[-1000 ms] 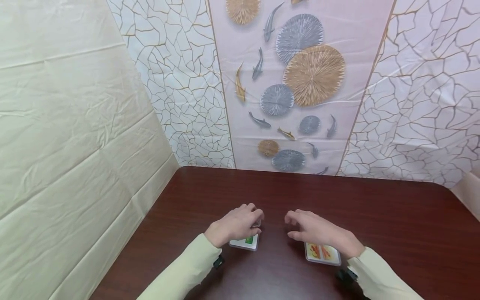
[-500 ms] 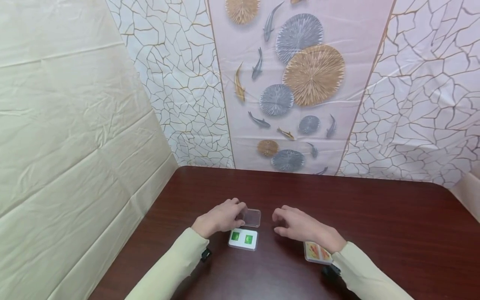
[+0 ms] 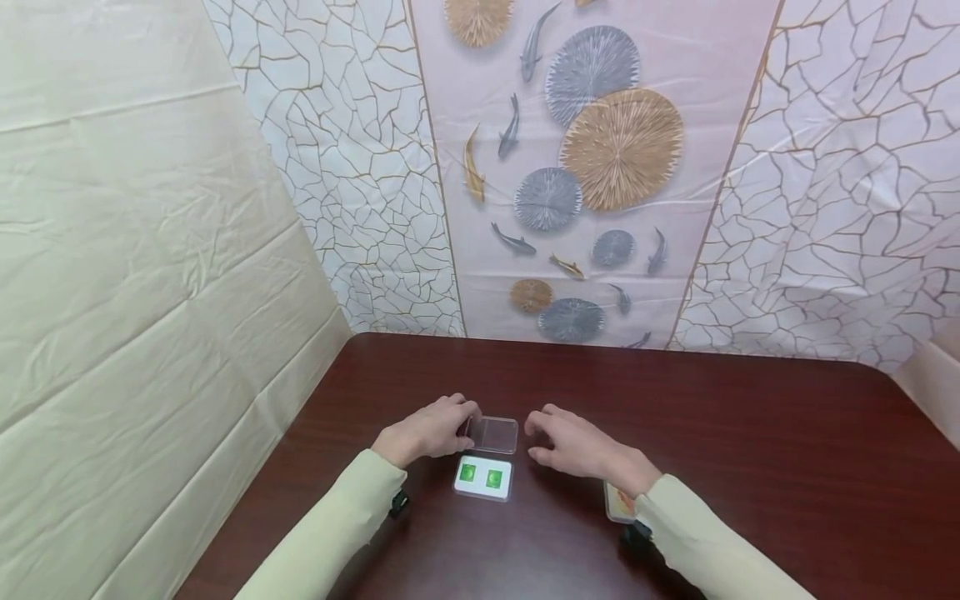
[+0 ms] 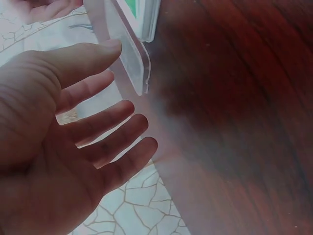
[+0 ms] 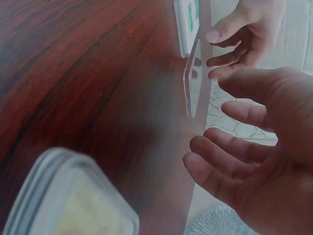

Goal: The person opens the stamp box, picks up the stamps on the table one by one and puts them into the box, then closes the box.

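Note:
A clear plastic lid [image 3: 498, 434] lies flat on the table, just beyond a white case with two green pictures [image 3: 483, 477]. My left hand [image 3: 429, 430] hovers at the lid's left end, thumb and fingers spread apart. In the left wrist view the thumb overlaps the lid [image 4: 132, 56]; whether it touches is unclear. My right hand [image 3: 577, 446] is just right of the lid, fingers loosely bent and holding nothing. Partly under the right forearm sits another case with an orange and yellow picture [image 3: 618, 503], blurred at the bottom of the right wrist view.
The dark reddish-brown table [image 3: 750, 433] reaches back to a patterned cloth backdrop [image 3: 592, 167]. A plain cream cloth [image 3: 150, 292] hangs along the left side. Dark wrist devices show below both sleeves.
My left hand has drawn back to the left, uncovering the clear lid and the green-pictured case. The right hand has moved left toward the lid, its sleeve covering more of the orange-pictured case.

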